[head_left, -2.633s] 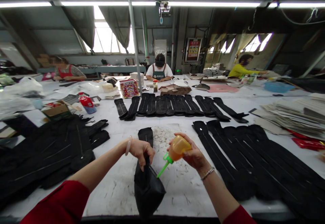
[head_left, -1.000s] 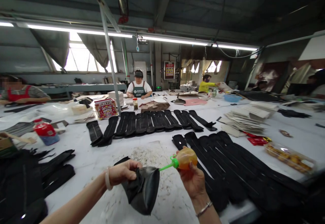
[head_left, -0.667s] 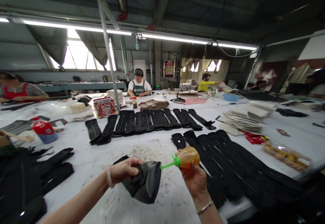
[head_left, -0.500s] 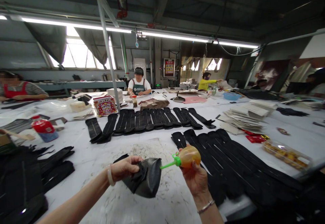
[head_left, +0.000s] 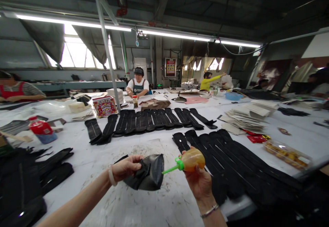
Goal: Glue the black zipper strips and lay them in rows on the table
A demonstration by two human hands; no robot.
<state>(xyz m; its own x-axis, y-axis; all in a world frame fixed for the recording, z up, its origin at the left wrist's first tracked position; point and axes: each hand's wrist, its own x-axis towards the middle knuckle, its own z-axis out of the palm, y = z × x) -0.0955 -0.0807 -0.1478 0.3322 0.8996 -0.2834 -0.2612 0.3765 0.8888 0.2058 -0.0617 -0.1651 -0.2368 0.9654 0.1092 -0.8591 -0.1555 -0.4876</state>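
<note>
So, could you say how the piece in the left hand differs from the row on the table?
The held piece is crumpled; the row pieces lie flat. The held piece hangs in the left hand; the row pieces rest on the table. Both are black.

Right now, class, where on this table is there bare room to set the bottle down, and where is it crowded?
Bare: the scuffed table patch below the left hand and right hand, bordered by the far row of strips, the left pile and the right strips; also between the red-capped bottle and that row. Crowded: the pile and right strips.
</note>
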